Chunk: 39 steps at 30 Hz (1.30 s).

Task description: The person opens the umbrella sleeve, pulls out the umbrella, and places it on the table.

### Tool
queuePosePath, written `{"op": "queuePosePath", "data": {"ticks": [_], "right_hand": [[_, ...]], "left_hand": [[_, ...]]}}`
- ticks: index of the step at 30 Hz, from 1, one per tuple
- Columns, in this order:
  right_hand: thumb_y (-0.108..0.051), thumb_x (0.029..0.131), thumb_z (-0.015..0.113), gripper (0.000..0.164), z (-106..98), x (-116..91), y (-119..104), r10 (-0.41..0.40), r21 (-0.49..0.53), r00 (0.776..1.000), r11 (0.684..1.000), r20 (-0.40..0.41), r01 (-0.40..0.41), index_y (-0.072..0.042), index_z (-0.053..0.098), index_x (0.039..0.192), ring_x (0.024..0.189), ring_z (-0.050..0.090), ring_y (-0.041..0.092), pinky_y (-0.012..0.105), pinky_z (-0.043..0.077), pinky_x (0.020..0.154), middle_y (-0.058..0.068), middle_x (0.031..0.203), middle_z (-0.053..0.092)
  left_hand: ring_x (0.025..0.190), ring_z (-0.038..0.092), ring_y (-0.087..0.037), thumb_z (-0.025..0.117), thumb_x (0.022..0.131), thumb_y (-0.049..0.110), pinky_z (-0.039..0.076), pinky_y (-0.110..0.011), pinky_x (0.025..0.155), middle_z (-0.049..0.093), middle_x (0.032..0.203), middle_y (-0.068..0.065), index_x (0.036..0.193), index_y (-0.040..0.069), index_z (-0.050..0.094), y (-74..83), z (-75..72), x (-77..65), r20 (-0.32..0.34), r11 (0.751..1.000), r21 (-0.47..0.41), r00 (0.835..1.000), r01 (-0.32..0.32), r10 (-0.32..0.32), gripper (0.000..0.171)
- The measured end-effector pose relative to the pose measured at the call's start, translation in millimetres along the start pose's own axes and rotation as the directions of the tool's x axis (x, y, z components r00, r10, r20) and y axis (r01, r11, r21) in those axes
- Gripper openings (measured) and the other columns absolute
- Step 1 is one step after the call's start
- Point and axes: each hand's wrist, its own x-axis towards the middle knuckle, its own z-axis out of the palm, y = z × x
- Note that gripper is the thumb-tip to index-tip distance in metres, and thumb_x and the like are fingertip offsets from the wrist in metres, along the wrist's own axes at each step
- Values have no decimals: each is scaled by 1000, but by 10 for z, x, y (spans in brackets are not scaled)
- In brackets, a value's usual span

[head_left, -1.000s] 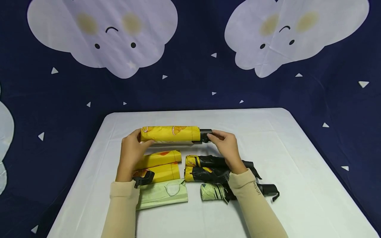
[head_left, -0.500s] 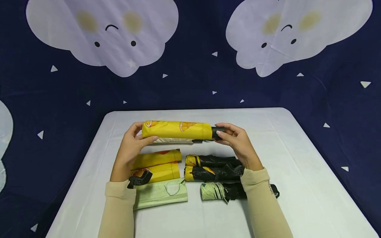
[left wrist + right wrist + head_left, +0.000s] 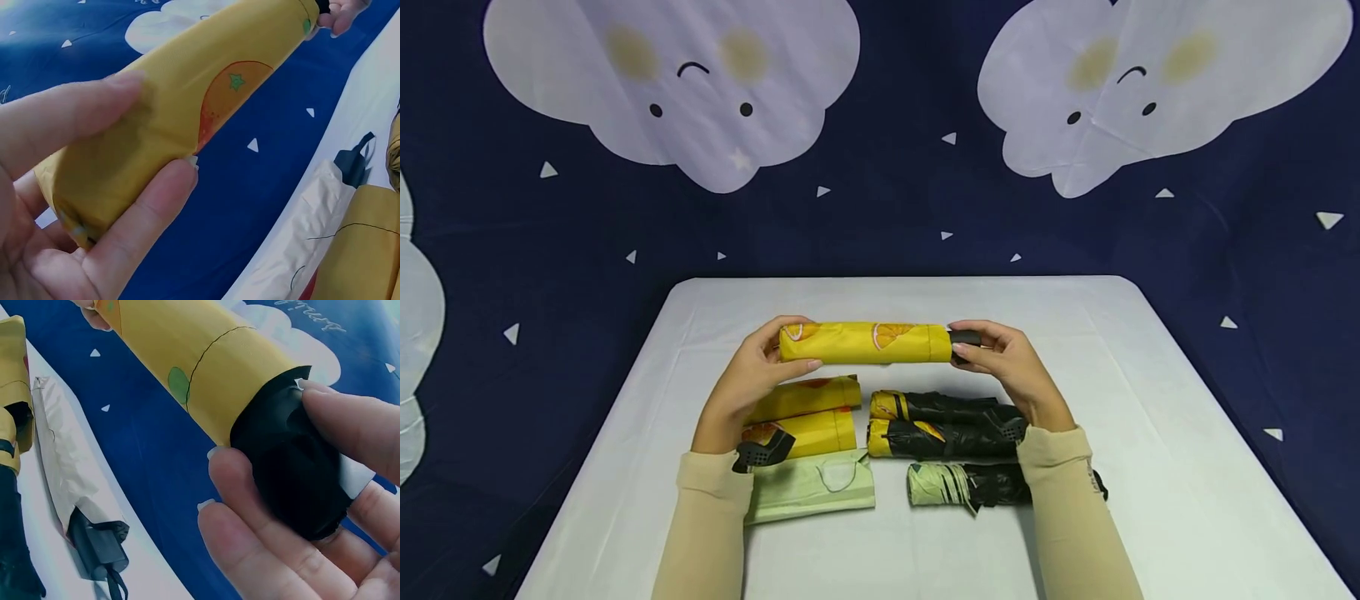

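Observation:
Both hands hold up a folding umbrella (image 3: pixel 865 343) in a yellow sleeve printed with oranges, lying crosswise over the far part of the table. My left hand (image 3: pixel 758 367) grips its closed left end, thumb on one side and fingers on the other, as the left wrist view shows. At the opposite end, the fingers and thumb of my right hand (image 3: pixel 1011 367) hold the black end (image 3: pixel 294 462) that sticks out of the sleeve. A white-sleeved umbrella (image 3: pixel 62 450) with a black handle and strap lies below it, mostly hidden in the head view.
Two flat yellow sleeves (image 3: pixel 820 433) and a light green sleeve (image 3: pixel 812 492) lie left of centre on the white table (image 3: pixel 895 558). To their right are two black-and-yellow folded umbrellas (image 3: pixel 917 437) and a green-and-black one (image 3: pixel 940 485), partly covered by the right forearm. A dark blue cloud-print cloth (image 3: pixel 895 225) hangs behind.
Both hands have lifted the yellow-sleeved umbrella and shifted it rightward. The white-sleeved umbrella beneath, partly visible before, is now nearly covered in the head view.

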Motion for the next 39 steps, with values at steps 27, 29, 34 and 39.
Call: {"op": "queuePosePath", "data": {"ticks": [27, 29, 34, 39], "right_hand": [[-13, 94, 76, 48, 81, 39, 48, 70, 105, 997, 992, -22, -68, 3, 61, 137, 103, 71, 31, 45, 57, 93, 23, 124, 64], [-12, 95, 75, 48, 61, 40, 44, 70, 117, 997, 991, -24, -67, 3, 60, 138, 105, 70, 32, 44, 56, 93, 23, 127, 61], [-9, 97, 72, 45, 14, 33, 35, 64, 154, 998, 986, -29, -59, 3, 60, 138, 107, 69, 33, 43, 56, 93, 24, 131, 58], [-8, 97, 72, 44, 3, 25, 53, 50, 170, 999, 984, -7, -49, 5, 60, 137, 109, 69, 33, 45, 56, 94, 24, 129, 57]], "left_hand": [[104, 62, -27, 81, 90, 12, 59, -29, 84, 55, 127, -16, 138, 8, 59, 8, -132, -13, -45, 998, 47, 998, 38, -36, 52], [104, 62, -27, 81, 90, 12, 58, -28, 83, 55, 127, -16, 138, 9, 60, 15, -141, -11, -54, 998, 49, 998, 36, -33, 52], [104, 62, -28, 81, 90, 12, 59, -33, 86, 53, 128, -17, 138, 9, 59, 16, -155, -10, -42, 999, 38, 998, 38, -37, 53], [106, 62, -29, 79, 92, 10, 59, -41, 91, 52, 129, -18, 139, 8, 58, -15, -167, -34, -23, 999, 17, 999, 49, -48, 52]]}}
